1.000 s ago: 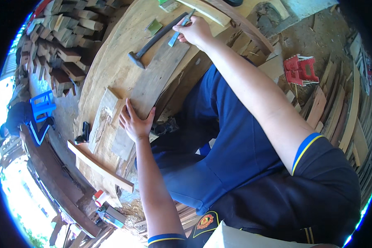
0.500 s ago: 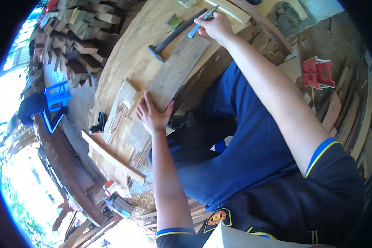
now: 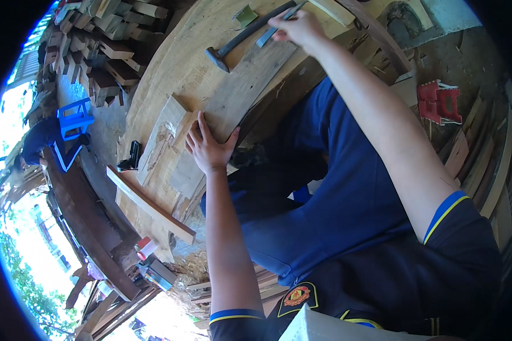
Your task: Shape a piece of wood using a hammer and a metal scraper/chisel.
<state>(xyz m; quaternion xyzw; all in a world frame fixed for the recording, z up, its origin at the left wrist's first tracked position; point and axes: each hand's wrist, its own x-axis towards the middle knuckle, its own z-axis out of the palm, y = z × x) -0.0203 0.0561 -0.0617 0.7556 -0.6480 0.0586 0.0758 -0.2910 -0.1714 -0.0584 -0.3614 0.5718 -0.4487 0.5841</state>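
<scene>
Pale object [image 3: 324,328], one, cut off by the lower edge, kind unclear. Left hand [image 3: 212,151], one, fingers and thumb spread, palm down on the grey board, gripping nothing. Grey board [image 3: 247,77], one, flat along the bench [image 3: 179,62], partly covered by that hand. Wooden strip [image 3: 151,206], one, across the bench's left end. Chipped wood piece [image 3: 164,133], one, just beside the left hand. Black object [image 3: 132,156], one, at the bench edge, too dark to identify. Right hand [image 3: 301,29], one, fingertips pinched on the chisel, slightly blurred. Chisel [image 3: 263,39], one, held above the grey board's far end, blade pointing down-left, mid-length hidden by fingers. Hammer [image 3: 249,36], one, lying just beside the chisel. Green piece [image 3: 246,16], one, beyond the hammer. Stools, two: red [image 3: 438,103], blue [image 3: 75,120]. Co-worker [image 3: 42,139], one, bent over, indistinct. Timber stack [image 3: 105,51], one, pieces overlapping, uncountable.
</scene>
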